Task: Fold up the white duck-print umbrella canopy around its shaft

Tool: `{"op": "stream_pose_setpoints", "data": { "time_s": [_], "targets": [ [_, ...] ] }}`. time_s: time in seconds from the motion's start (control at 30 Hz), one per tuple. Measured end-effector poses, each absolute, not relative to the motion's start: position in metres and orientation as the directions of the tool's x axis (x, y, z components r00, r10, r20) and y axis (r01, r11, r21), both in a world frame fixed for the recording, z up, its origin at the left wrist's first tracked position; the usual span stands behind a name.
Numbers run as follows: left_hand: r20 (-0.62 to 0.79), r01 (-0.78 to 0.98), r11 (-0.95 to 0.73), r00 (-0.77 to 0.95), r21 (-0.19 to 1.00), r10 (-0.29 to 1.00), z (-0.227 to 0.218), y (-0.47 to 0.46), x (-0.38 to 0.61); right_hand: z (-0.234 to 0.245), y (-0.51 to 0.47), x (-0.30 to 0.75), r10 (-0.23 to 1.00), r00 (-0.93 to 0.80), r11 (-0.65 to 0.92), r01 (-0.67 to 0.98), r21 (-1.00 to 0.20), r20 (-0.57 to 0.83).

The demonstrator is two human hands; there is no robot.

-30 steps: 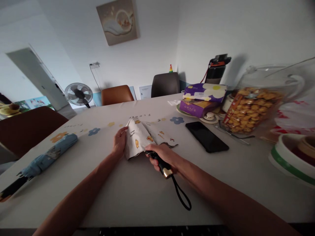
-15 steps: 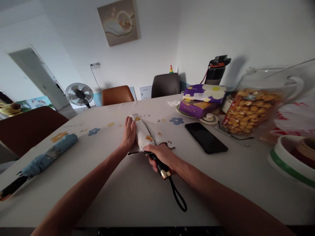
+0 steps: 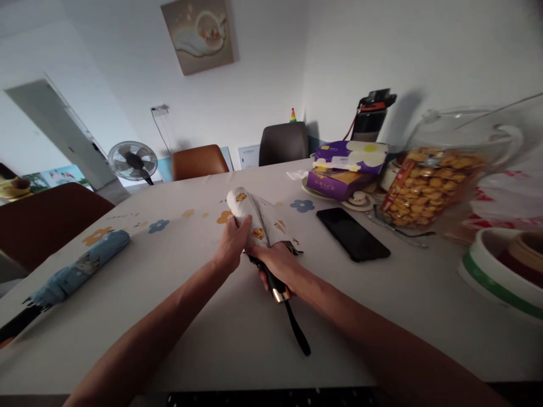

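A folded white umbrella (image 3: 250, 217) with small cartoon prints points away from me over the middle of the table. Its loose fabric bulges out on the right side. My right hand (image 3: 278, 265) is closed round the black handle close to the canopy's lower edge; a gold-coloured end and a black wrist strap (image 3: 298, 330) stick out below it. My left hand (image 3: 235, 240) grips the left side of the canopy, its thumb on top and the other fingers mostly hidden. A second umbrella (image 3: 80, 271), blue and furled, lies at the left.
A black phone (image 3: 353, 233) lies right of the white umbrella. Behind it are a purple tissue pack (image 3: 350, 155), a purple box (image 3: 331, 182), a dark bottle (image 3: 370, 120), glasses (image 3: 399, 229) and a snack-filled jug (image 3: 432, 183). A green-striped white bowl (image 3: 487, 277) stands far right. Chairs (image 3: 199, 163) surround the table.
My left hand has gone from lying flat along the canopy's left side to gripping it lower down. The umbrella's fabric looks rounder and its tip raised. My right hand keeps the handle.
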State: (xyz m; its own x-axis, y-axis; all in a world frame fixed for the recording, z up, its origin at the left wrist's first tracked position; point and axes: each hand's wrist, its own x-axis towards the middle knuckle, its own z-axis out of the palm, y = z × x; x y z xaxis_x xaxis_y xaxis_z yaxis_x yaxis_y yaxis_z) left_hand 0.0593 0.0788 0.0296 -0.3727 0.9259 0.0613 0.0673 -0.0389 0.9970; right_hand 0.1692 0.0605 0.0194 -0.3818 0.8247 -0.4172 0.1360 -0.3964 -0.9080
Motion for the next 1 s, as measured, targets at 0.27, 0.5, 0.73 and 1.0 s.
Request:
{"op": "stream_pose_setpoints", "data": {
  "time_s": [0.27,0.5,0.73,1.0],
  "targets": [
    [-0.218,-0.463,0.142,-0.114,0.875,0.969,0.034,0.085,0.052,0.017,0.057,0.172,0.818,-0.455,-0.310,0.165,-0.936,-0.351],
    [-0.273,-0.555,0.223,-0.008,0.801,0.962,0.030,0.089,0.046,0.017,0.054,0.170,0.785,-0.524,-0.314,0.124,-0.941,-0.331],
    [-0.414,-0.626,0.317,-0.010,0.712,0.910,0.028,0.088,0.049,0.017,0.052,0.161,0.772,-0.551,-0.428,-0.080,-0.900,-0.318],
    [-0.474,-0.547,0.349,-0.102,0.761,0.875,0.019,0.091,0.047,0.012,0.052,0.164,0.719,-0.538,-0.519,0.004,-0.855,-0.440]
  ]
}}
